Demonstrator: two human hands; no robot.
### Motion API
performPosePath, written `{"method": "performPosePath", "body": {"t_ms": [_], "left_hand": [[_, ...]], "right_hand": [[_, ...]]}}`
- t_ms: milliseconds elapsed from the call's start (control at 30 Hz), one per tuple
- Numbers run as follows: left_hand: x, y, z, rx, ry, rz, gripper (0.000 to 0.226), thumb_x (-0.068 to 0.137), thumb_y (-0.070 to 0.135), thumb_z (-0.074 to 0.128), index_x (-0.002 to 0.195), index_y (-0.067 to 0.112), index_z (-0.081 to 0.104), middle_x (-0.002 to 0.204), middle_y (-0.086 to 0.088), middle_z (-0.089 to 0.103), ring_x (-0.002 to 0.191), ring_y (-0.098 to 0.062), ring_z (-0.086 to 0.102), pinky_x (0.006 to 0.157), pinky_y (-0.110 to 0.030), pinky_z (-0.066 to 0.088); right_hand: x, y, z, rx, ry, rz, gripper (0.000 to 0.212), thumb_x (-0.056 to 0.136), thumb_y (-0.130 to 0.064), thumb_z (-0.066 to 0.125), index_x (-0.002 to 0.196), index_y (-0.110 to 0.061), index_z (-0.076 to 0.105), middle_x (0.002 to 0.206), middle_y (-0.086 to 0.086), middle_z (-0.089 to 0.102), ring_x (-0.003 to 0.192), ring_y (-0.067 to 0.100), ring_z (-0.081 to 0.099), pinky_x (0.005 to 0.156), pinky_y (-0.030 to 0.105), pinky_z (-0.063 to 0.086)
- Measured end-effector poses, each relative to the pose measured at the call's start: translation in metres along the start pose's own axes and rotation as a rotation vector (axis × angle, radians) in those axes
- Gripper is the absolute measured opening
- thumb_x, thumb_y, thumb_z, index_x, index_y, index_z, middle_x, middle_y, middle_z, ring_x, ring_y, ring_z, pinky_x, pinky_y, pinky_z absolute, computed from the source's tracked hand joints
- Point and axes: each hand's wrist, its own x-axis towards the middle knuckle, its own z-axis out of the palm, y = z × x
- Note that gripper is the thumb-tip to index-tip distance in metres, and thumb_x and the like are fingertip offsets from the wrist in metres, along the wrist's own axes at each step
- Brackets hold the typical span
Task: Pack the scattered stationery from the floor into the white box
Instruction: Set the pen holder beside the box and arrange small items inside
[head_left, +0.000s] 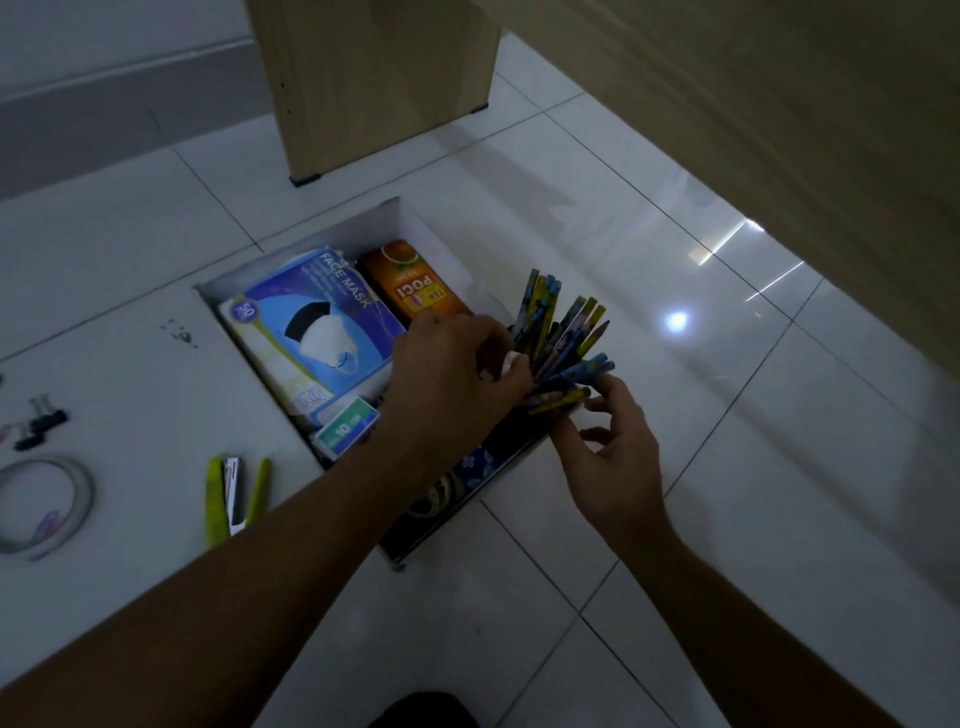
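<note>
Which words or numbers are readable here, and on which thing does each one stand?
"FACE MASK": blue face mask box
"50": round badge on that box
"TEH POCI": orange carton, upside down
"10": small green box; other print blurred
Small print on the mask box: too blurred to read

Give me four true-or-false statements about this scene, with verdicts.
1. The left hand grips a bundle of pencils. True.
2. Binder clips lie on the floor, left of the white box. True.
3. The mask box lies on the floor outside the white box. False: it lies inside the white box, beside an orange carton.
4. The right hand rests flat on the floor. False: it is up at the bundle, fingers curled on the lower pencils.
</note>
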Motion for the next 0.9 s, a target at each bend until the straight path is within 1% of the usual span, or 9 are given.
{"method": "performPosePath", "body": {"t_ms": [100,200,300,400,500,567,700,800,900], "left_hand": [[-0.003,-0.002,-0.001,-0.012,0.088,-0.029,0.013,0.082,0.025,0.068,0.089,0.016,0.072,0.071,0.008,0.061,0.084,-0.018,0.057,0.08,-0.045,0.051],[-0.001,-0.007,0.001,-0.032,-0.026,-0.117,0.022,0.084,0.025,0.068,0.103,0.016,0.074,0.086,0.0,0.073,0.088,-0.018,0.064,0.086,-0.049,0.052],[0.005,-0.009,0.0,0.023,-0.091,-0.167,0.024,0.085,0.032,0.067,0.107,0.025,0.073,0.103,0.0,0.071,0.104,-0.024,0.059,0.09,-0.054,0.049],[0.013,-0.009,-0.003,0.036,-0.194,-0.136,0.023,0.088,0.031,0.064,0.109,0.026,0.072,0.107,-0.003,0.068,0.108,-0.027,0.056,0.09,-0.055,0.048],[0.013,-0.011,-0.004,0.056,-0.268,-0.144,0.021,0.09,0.032,0.06,0.108,0.028,0.071,0.107,-0.006,0.062,0.109,-0.029,0.054,0.09,-0.053,0.05],[0.008,-0.014,-0.003,0.029,-0.206,-0.185,0.019,0.089,0.033,0.062,0.105,0.029,0.071,0.107,-0.005,0.057,0.109,-0.026,0.051,0.09,-0.047,0.05],[-0.006,-0.015,-0.004,0.01,-0.075,-0.164,0.025,0.09,0.033,0.062,0.113,0.025,0.069,0.107,-0.003,0.052,0.107,-0.022,0.049,0.092,-0.036,0.047],[-0.017,-0.018,-0.016,-0.037,0.032,-0.13,0.025,0.091,0.028,0.06,0.114,0.021,0.067,0.104,0.001,0.052,0.102,-0.017,0.052,0.081,-0.021,0.041],[-0.035,-0.031,-0.041,-0.083,0.116,-0.115,0.019,0.091,0.025,0.061,0.108,0.023,0.067,0.102,0.005,0.055,0.098,-0.011,0.054,0.077,-0.017,0.042]], "right_hand": [[0.001,0.0,0.001,-0.001,0.003,0.011,0.049,0.089,-0.024,0.067,0.134,-0.024,0.05,0.114,-0.001,0.054,0.1,0.008,0.052,0.077,0.027,0.051],[0.002,0.001,0.003,-0.005,0.009,0.025,0.049,0.088,-0.025,0.068,0.134,-0.025,0.051,0.113,-0.001,0.053,0.1,0.006,0.051,0.075,0.018,0.047],[0.002,0.0,0.005,0.001,0.027,0.019,0.046,0.088,-0.022,0.067,0.132,-0.023,0.053,0.111,0.002,0.056,0.096,0.003,0.052,0.073,0.022,0.05],[0.003,0.003,0.006,0.025,0.051,0.005,0.04,0.091,-0.015,0.065,0.129,-0.018,0.055,0.11,0.004,0.059,0.097,0.008,0.054,0.073,0.024,0.052],[0.007,0.004,0.003,0.106,0.106,-0.006,0.032,0.092,0.003,0.055,0.12,-0.013,0.058,0.097,-0.002,0.062,0.079,-0.001,0.058,0.058,0.023,0.053],[0.01,0.001,-0.005,0.173,0.21,-0.009,0.035,0.09,0.011,0.05,0.111,-0.017,0.058,0.096,-0.009,0.064,0.067,-0.004,0.058,0.052,0.015,0.049],[0.022,-0.017,-0.028,0.272,0.391,-0.058,0.034,0.09,0.008,0.053,0.099,-0.025,0.058,0.102,0.001,0.068,0.086,0.003,0.064,0.073,0.015,0.049],[0.027,-0.044,-0.038,0.242,0.37,-0.186,0.035,0.091,0.003,0.056,0.099,-0.03,0.057,0.097,-0.008,0.067,0.096,0.01,0.065,0.083,0.021,0.05],[0.022,-0.075,-0.038,0.154,0.237,-0.353,0.024,0.093,-0.005,0.058,0.106,-0.025,0.057,0.102,-0.008,0.067,0.096,0.011,0.065,0.082,0.021,0.049]]}}
